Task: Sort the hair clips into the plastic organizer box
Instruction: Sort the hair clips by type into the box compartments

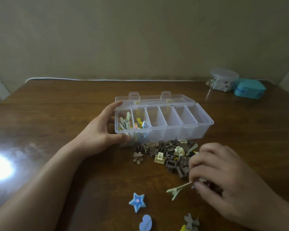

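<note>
Organizer box point(163, 120) sits lid-open on the worktop point(57, 114); its two leftmost compartments hold clips, the rest look empty. Left hand point(98, 130) clasps the box's left end. Right hand point(223, 179) pinches a pale green alligator clip point(178, 190) near the brown claw-clip pile point(170, 154). Risk: the clip hangs from the fingertips only and may drop or tip into the wrong compartment.

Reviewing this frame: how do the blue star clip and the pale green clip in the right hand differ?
The blue star clip is broad and star-shaped; the pale green clip is long and thin, forking at its tip. The star lies free on the table; the green one is pinched by the right hand. Both are outside the organizer box.
</note>
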Tool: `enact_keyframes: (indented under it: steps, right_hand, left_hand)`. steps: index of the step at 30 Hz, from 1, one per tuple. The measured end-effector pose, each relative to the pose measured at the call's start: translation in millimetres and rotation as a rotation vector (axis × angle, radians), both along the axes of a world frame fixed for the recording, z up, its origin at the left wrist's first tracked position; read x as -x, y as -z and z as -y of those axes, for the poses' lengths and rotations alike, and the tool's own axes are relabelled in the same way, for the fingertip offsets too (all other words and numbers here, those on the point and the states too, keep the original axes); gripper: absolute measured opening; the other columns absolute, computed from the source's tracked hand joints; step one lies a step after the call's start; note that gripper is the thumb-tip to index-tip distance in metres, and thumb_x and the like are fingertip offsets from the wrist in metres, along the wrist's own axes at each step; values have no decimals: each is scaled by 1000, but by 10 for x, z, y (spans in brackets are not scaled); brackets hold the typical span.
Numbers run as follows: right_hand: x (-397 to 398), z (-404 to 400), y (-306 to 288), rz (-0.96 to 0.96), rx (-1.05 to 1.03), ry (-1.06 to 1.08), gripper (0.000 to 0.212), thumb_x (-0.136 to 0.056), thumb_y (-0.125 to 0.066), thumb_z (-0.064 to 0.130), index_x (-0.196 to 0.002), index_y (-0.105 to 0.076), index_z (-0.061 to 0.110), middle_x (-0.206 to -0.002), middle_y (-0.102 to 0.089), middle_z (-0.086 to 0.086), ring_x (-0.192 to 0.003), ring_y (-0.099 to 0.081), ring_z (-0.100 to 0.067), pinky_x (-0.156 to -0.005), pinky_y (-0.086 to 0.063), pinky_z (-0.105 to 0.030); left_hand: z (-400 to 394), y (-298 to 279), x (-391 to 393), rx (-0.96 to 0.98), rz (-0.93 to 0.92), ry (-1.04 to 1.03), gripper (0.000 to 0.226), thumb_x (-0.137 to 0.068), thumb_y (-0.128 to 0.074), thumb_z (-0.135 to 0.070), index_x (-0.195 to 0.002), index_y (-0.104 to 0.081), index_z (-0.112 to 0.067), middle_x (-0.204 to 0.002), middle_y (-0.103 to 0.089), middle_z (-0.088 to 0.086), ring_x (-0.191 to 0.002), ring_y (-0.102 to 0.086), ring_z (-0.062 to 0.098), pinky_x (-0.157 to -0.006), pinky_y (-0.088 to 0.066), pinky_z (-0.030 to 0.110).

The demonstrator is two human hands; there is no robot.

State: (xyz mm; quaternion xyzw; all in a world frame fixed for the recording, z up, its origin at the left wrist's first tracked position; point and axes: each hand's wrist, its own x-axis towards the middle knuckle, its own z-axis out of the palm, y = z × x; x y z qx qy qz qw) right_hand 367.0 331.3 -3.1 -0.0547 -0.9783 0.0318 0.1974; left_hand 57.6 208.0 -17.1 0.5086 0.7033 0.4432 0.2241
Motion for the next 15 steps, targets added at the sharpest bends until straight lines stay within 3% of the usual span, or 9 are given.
enact_keyframes:
  steps: [7, 11, 15]
  right_hand:
    - [675, -167, -506, -266, 238, 216, 15, -81, -56, 39, -74, -65, 29, -75, -61, 18, -77, -55, -3, -65, -46, -26]
    - [1162, -171, -476, -200, 238, 366, 15, -82, -66, 36, -70, -66, 27, -70, -62, 15, -66, -50, 2, -55, -42, -22]
    - [1229, -144, -399, -51, 209, 259, 23, -85, -58, 52, -80, -67, 31, -79, -61, 17, -82, -50, -2, -73, -46, -28]
  left_hand:
    - [-7, 3, 7, -4, -10, -2, 104, -55, -80, -55, -145, -29, -48, -120, -57, -30, -108, -57, -12, -83, -47, 10]
    - [-4, 1, 6, 21, -21, 1, 104, -54, -81, -56, -144, -29, -50, -124, -55, -26, -110, -58, -7, -92, -49, 21]
    - [-13, 13, 15, 25, -39, -3, 106, -54, -81, -57, -146, -30, -47, -125, -57, -20, -110, -60, -1, -92, -50, 23]
